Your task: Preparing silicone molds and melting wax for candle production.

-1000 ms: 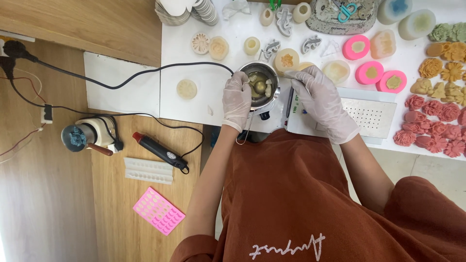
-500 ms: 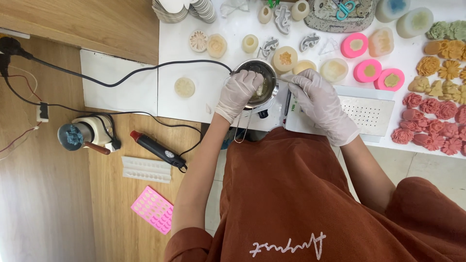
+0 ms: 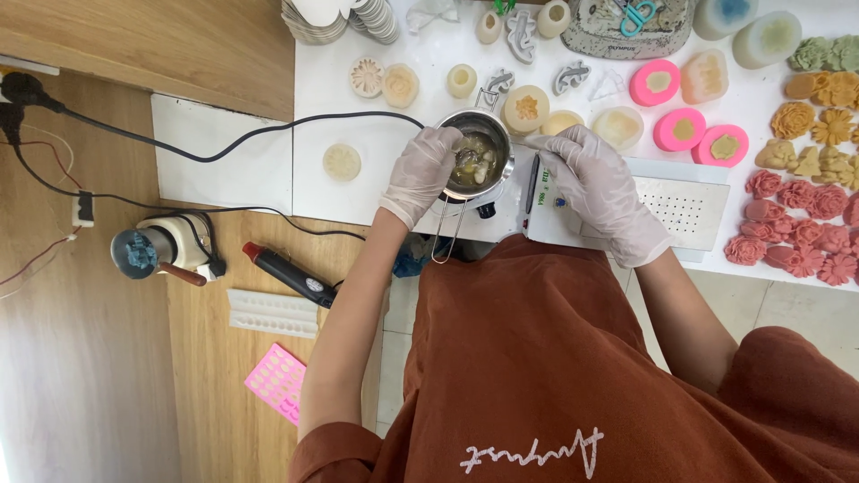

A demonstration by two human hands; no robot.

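A small steel pot [image 3: 483, 134] holding pale lumps in yellowish liquid stands on a small heater on the white table [image 3: 394, 188]. My left hand [image 3: 422, 170], in a white glove, holds a spoon [image 3: 467, 159] that dips into the pot. My right hand [image 3: 598, 183], also gloved, rests on a white scale [image 3: 689, 206] just right of the pot, fingers curled; whether it holds anything is unclear. A wire handle [image 3: 447, 234] hangs from the pot toward me.
Pink silicone moulds [image 3: 656, 82], cream wax shapes [image 3: 400, 85] and red [image 3: 787, 233] and orange [image 3: 832, 89] flower pieces crowd the table. A black cable [image 3: 233, 143] runs left. On the wooden floor lie a heat tool [image 3: 291, 275], a white tray [image 3: 271, 313], a pink mould [image 3: 279, 382] and a round device [image 3: 152, 249].
My left hand shifted a little over the pot, now dipping the spoon into the liquid. The right hand stays on the scale.
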